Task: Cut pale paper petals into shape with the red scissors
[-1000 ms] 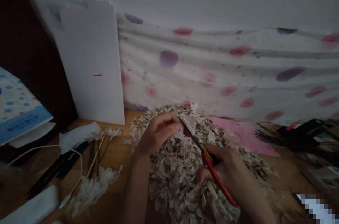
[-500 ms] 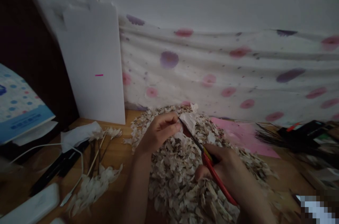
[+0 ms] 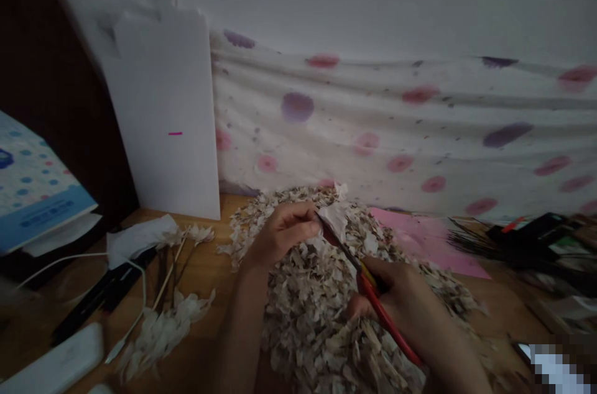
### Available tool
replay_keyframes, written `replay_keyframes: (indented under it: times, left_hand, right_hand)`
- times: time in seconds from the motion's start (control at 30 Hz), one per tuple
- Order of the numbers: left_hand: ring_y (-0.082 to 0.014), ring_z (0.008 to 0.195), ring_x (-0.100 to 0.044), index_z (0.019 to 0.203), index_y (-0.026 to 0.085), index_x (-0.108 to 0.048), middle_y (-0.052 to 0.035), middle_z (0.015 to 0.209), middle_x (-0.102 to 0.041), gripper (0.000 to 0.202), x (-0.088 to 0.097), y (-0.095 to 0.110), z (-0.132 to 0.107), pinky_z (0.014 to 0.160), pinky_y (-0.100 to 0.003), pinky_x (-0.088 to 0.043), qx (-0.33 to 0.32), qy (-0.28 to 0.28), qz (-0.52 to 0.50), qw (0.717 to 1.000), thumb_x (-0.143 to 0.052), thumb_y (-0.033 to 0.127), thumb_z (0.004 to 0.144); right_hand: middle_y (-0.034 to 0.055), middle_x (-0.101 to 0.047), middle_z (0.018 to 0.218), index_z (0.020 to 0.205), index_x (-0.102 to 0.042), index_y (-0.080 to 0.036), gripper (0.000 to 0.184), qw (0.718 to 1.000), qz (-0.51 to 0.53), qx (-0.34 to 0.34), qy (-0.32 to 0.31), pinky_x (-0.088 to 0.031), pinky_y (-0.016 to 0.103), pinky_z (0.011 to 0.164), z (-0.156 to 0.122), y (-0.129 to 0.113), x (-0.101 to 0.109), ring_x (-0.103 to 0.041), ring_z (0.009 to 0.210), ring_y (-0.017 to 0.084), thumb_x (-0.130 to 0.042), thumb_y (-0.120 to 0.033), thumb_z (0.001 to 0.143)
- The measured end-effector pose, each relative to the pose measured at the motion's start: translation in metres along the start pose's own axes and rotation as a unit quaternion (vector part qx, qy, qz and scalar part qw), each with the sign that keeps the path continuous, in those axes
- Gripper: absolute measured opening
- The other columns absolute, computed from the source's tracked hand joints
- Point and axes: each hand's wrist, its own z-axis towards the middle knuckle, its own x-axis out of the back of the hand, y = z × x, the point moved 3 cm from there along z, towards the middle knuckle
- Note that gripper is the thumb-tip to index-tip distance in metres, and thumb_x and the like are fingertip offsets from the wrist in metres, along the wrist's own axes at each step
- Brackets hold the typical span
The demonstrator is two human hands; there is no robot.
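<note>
In my right hand (image 3: 396, 294) is a pair of scissors (image 3: 385, 322) with red and yellow handles. Their dark blades point up and left, and the tips reach the fingertips of my left hand (image 3: 289, 229). Those left fingers are pinched around a thin, pale, petal-like piece (image 3: 334, 220), which lies against the blades. Whether the blades are parted is hard to see. Beneath both hands spreads a large heap of dry, whitish-brown petal-like flakes (image 3: 308, 301) on the wooden table (image 3: 209, 270).
To the left, pale flowers on stems (image 3: 168, 319) lie near a white cable (image 3: 140, 313) and a white device (image 3: 60, 360). A white board (image 3: 172, 164) stands behind them. On the right are pink paper (image 3: 433, 245), thin black stems (image 3: 471, 242) and a partly pixelated phone (image 3: 522, 350).
Both hands have shifted very slightly to the right, with the scissors and the pale piece still held. The surroundings look the same.
</note>
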Motion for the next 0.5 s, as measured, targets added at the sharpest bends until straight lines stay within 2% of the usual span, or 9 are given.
replay_keyframes:
  times: [0.1,0.23,0.5]
  left_hand:
    - [-0.0116,0.063,-0.052,0.067,0.016,-0.064,0.0005,0.065,-0.060,0.020,0.0001,-0.0021,-0.0005,0.063,-0.023,-0.039,0.003,-0.008,-0.008,1.000,-0.065,0.029,0.082]
    - [-0.0179,0.081,-0.068,0.083,0.017,-0.077,-0.0053,0.085,-0.076,0.017,-0.0018,-0.0002,-0.0008,0.079,-0.027,-0.049,0.005,-0.044,-0.026,0.999,-0.062,0.025,0.084]
    - [-0.0186,0.080,-0.072,0.085,0.019,-0.080,-0.0044,0.083,-0.078,0.018,-0.0015,0.0050,0.0000,0.078,-0.027,-0.053,0.017,-0.032,-0.012,0.999,-0.063,0.023,0.080]
  right_hand:
    - [-0.0057,-0.035,0.059,0.062,-0.040,-0.022,0.052,0.999,-0.027,0.002,-0.018,-0.022,0.025,0.051,-0.0016,0.0002,0.0012,-0.029,0.059,0.012,-0.068,-0.066,0.061]
    - [-0.0058,-0.041,0.061,0.071,-0.044,-0.023,0.050,0.998,-0.057,-0.012,-0.025,-0.025,0.025,0.051,-0.0021,-0.0019,0.0013,-0.033,0.060,0.013,-0.071,-0.061,0.056]
    - [-0.0054,-0.041,0.060,0.070,-0.042,-0.023,0.048,0.998,-0.061,-0.006,-0.006,-0.024,0.025,0.051,-0.0026,-0.0040,-0.0009,-0.033,0.059,0.013,-0.069,-0.062,0.059]
